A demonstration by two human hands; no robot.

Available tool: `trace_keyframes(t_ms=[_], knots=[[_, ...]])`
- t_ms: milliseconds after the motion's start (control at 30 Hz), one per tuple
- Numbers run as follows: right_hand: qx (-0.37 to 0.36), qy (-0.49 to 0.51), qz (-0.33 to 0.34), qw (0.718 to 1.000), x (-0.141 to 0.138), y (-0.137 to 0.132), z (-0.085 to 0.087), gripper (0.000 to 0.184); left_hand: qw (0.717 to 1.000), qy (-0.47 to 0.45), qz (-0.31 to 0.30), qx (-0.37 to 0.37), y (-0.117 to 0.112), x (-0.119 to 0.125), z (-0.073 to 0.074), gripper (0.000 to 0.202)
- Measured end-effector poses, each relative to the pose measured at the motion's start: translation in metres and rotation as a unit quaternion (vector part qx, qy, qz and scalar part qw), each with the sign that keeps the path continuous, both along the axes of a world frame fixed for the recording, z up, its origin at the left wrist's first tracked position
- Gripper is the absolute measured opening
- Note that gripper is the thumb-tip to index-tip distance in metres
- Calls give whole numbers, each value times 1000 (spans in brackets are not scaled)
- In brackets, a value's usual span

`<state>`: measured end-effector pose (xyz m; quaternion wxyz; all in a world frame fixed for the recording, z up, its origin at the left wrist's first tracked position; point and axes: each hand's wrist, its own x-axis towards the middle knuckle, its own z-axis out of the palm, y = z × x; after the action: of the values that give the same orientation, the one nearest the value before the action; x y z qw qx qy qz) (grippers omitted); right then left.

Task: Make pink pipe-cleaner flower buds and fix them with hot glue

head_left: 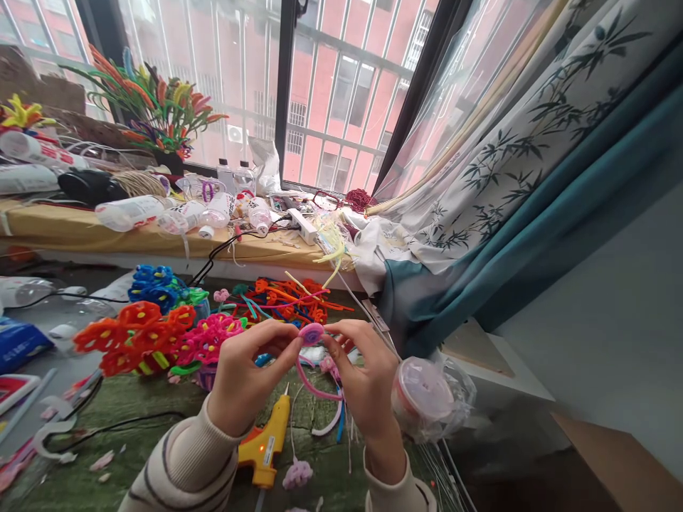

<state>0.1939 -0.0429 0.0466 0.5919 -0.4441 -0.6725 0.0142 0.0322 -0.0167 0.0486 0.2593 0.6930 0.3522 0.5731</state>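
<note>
Between my two hands, a small coiled pink disc with a purple centre (311, 334) is held up above the table. My left hand (248, 373) pinches its left edge with thumb and index finger. On the other side, my right hand (368, 373) pinches the right edge the same way. A pink pipe cleaner (314, 390) hangs in a loop below the disc, by my right hand. Just under the hands lies a yellow glue gun (271, 441) with a small orange light showing. A pink fuzzy flower on a thin stem (297, 473) rests beside it.
Left of my hands stand bunches of orange (141, 334), blue (157, 286) and pink pipe-cleaner flowers (210, 338). Behind is a pile of orange pipe cleaners (291, 299). A clear plastic tub (425, 391) stands at the right edge. Plastic bottles (131, 212) line the windowsill.
</note>
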Motion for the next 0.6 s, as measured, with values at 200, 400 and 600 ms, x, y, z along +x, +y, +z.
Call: trace_keyframes(t_ms=[200, 400, 600], knots=[[18, 5, -21, 1000, -5, 2, -2, 6, 1000, -5, -1, -10, -2, 4, 2, 6], [23, 6, -28, 999, -6, 2, -6, 7, 1000, -7, -10, -20, -5, 6, 6, 6], [48, -52, -54, 996, -5, 2, -10, 11, 1000, -5, -3, -12, -6, 8, 4, 6]])
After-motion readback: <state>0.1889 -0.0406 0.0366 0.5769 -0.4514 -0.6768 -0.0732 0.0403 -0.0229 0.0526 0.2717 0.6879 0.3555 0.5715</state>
